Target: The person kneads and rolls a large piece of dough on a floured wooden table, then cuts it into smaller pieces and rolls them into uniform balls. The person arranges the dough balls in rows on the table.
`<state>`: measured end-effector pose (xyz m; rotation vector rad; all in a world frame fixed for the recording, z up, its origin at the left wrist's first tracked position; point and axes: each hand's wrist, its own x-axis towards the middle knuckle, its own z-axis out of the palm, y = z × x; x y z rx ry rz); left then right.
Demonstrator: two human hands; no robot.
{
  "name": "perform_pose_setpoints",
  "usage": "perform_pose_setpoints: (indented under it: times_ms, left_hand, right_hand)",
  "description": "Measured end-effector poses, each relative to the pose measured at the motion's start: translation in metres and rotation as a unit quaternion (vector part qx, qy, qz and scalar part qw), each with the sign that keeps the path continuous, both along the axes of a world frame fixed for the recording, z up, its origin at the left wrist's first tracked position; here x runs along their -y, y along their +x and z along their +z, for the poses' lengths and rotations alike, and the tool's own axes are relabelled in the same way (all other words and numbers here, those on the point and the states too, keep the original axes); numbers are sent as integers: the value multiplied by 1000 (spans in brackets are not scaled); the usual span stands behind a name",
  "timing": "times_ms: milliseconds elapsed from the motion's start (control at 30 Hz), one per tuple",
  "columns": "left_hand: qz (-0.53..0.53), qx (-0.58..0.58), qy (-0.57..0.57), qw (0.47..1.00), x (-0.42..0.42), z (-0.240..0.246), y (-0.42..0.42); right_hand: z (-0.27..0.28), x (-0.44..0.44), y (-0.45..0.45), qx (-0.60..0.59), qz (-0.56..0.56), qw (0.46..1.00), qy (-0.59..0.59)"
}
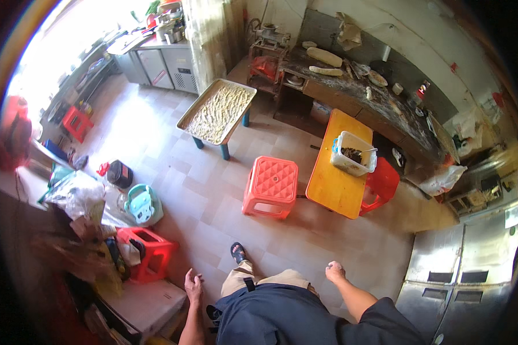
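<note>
My left hand (194, 285) hangs at my side with its fingers apart, holding nothing. Close to it are a red plastic stool (155, 248) and a pale-topped cabinet (144, 302). On the other side, my right hand (335, 271) is held out from my body over the floor. Its fingers are curled in, and no object shows in them. Ahead of me stands a pinkish-red plastic stool (274, 181). Beyond it, a yellow folding table (332, 189) bears a clear plastic tub (356, 167) with dark filling and a spoon inside.
A large metal tray (218, 110) of pale strips rests on a low blue-legged stand. Dough rolls (323, 56) lie on the floury worktop (397, 92) along the wall. A dark jug (118, 174) and a turquoise-lidded container (141, 206) stand left; a steel refrigerator (436, 252) stands right.
</note>
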<state>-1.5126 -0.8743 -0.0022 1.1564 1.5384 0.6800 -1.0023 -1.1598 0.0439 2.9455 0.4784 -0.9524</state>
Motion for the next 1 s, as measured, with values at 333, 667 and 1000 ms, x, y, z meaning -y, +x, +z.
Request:
perform_pose_setpoints:
  times_ms: [333,667,1000]
  left_hand:
    - [-192,13,40,981,-194,8,52]
    - [-280,-25,51,958,-238,37,92]
    - [-183,-73,-30,980,-326,13,110]
  right_hand:
    - [-4,-40,-70,1,-127,990,69]
    - [-53,-60,-98,-41,-111,993,17]
    - [-56,-258,41,-35,-134,989,61]
